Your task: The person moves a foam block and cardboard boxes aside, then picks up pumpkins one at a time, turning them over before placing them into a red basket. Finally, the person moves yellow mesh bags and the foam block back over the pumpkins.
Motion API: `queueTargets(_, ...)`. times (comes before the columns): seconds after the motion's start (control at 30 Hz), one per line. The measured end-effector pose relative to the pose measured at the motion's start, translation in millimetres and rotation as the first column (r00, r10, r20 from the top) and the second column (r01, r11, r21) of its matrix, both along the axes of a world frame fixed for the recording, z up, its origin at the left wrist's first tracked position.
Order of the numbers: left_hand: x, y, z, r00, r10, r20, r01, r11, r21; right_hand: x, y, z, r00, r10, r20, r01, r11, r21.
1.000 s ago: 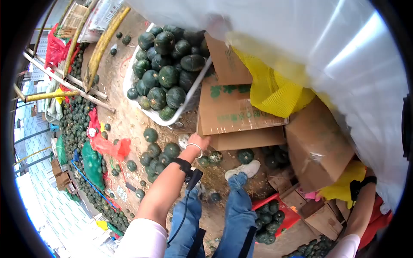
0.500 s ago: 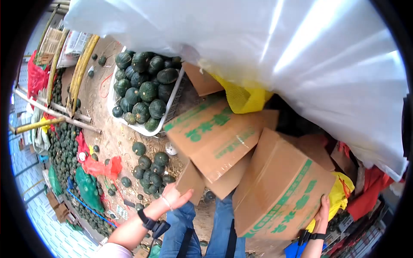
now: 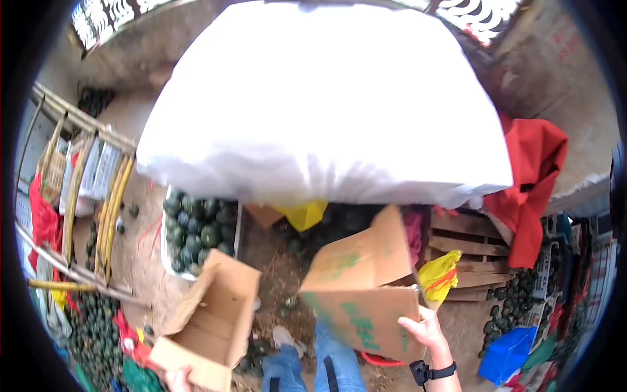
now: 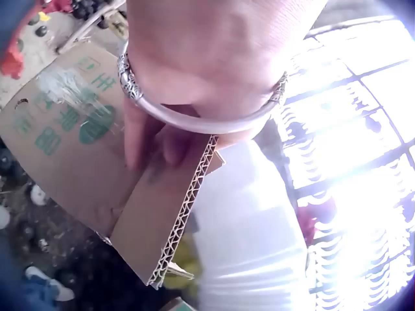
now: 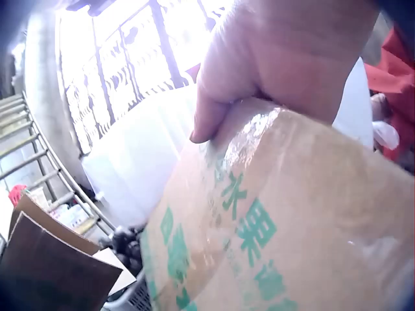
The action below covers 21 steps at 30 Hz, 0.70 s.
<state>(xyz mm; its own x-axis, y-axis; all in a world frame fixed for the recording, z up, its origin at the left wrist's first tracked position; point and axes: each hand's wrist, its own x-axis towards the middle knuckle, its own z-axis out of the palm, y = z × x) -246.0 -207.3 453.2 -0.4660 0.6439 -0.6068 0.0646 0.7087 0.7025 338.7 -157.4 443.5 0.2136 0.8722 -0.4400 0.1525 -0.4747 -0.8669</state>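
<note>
Lower left, the left hand grips an open cardboard box; lower right, the right hand holds a green-printed carton.

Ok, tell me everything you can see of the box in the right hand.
The box is brown and looks like cardboard, with green printed characters and a strip of shiny clear tape. A flap stands up at its far side. It is tilted, in front of the person's right leg in the head view. The right hand grips its right edge, thumb on the printed face. Its inside is mostly hidden.
</note>
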Motion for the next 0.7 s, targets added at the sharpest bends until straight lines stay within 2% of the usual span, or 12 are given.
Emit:
queueTargets(0.03, -19.7, -6.1, 16.8, 0.999, 0.044, -0.014, -0.043, 0.998, 0.042, -6.3, 8.7, 28.6, 0.999, 0.040, -0.029, -0.039, 0.999, 0.025)
queueTargets(0.1, -14.5, 8.4, 56.0, 0.908, 0.402, -0.119, -0.299, 0.820, 0.488, -15.8, 22.7, 82.8, 0.996, 0.092, 0.002, -0.092, 0.989, 0.118)
queueTargets(0.23, 33.0, 79.6, 202.1, 0.980, 0.186, 0.075, -0.190, 0.746, 0.638, -15.6, 50.2, 156.1, 0.958, -0.148, -0.246, 0.249, 0.855, 0.454)
queueTargets(0.27, 55.5, 102.1, 232.7, 0.985, 0.143, 0.093, -0.167, 0.692, 0.702, -6.2, 70.0, 178.7, 0.947, -0.207, -0.247, 0.310, 0.792, 0.526)
queueTargets(0.3, 53.8, 139.0, 245.4, 0.987, -0.087, 0.137, -0.064, 0.569, 0.820, 11.5, 95.4, 192.5, 0.939, -0.188, -0.289, 0.335, 0.693, 0.638)
queueTargets(0.37, 88.7, 222.1, 297.0, 0.957, -0.291, 0.020, 0.109, 0.420, 0.901, 38.6, 167.9, 230.1, 0.804, -0.244, -0.543, 0.586, 0.484, 0.650)
queueTargets(0.4, 57.3, 283.3, 304.6, 0.903, -0.322, -0.285, 0.385, 0.310, 0.869, 68.9, 208.9, 249.6, 0.844, -0.200, -0.498, 0.527, 0.482, 0.700)
queueTargets(0.43, 73.6, 344.3, 331.0, 0.892, -0.451, 0.030, 0.173, 0.403, 0.899, 108.3, 253.4, 251.0, 0.856, -0.006, -0.518, 0.460, 0.467, 0.755)
queueTargets(0.47, 83.9, 393.5, 346.8, 0.864, -0.503, -0.002, 0.204, 0.346, 0.916, 113.1, 269.7, 275.4, 0.826, -0.273, -0.493, 0.555, 0.544, 0.629)
queueTargets(0.57, 92.5, 454.7, 360.4, 0.569, -0.657, -0.495, 0.639, -0.026, 0.769, 138.4, 248.8, 281.7, 0.980, -0.180, -0.079, 0.168, 0.558, 0.813)
queueTargets(0.63, 166.3, 387.4, 336.6, 0.416, -0.574, -0.705, 0.870, 0.025, 0.493, 139.1, 195.1, 251.7, 0.975, -0.187, 0.119, 0.019, 0.603, 0.797)
queueTargets(0.7, 182.6, 339.4, 274.8, 0.383, -0.615, -0.689, 0.923, 0.267, 0.275, 146.2, 138.1, 180.5, 0.936, -0.276, 0.219, 0.067, 0.750, 0.658)
